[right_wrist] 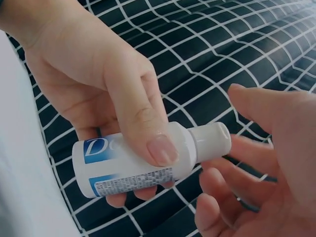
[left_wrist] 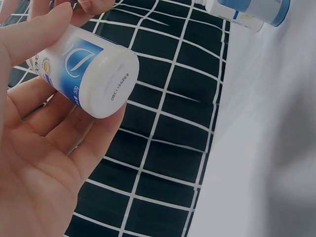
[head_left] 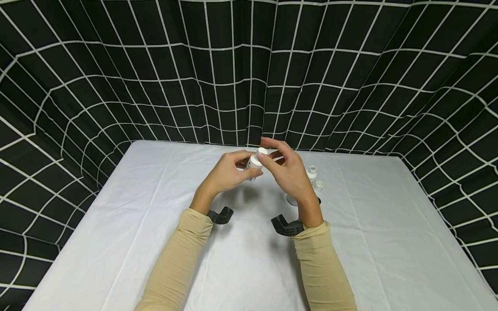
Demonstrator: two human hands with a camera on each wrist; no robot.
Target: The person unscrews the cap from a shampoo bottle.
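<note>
My left hand [head_left: 227, 172] grips a small white bottle [right_wrist: 133, 160] round its body, thumb on one side and fingers on the other. A blue and white label and a patch of fine print show on it, and its bottom [left_wrist: 116, 84] carries stamped characters. The white cap [right_wrist: 215, 142] sits on the bottle's neck. Around that cap, my right hand [head_left: 288, 172] is spread, fingers right beside it. In the right wrist view the uppermost digit of the right hand stands apart from the cap. Above the table, the bottle is held tilted.
An uncapped white bottle [head_left: 311, 171] stands on the white-covered table [head_left: 389, 224], right of my right hand. Beside it lies a loose white cap [head_left: 318, 185]. A blue-edged item [head_left: 291, 200] is partly hidden behind the right wrist. A black curtain with white grid lines [head_left: 249, 69] surrounds the table.
</note>
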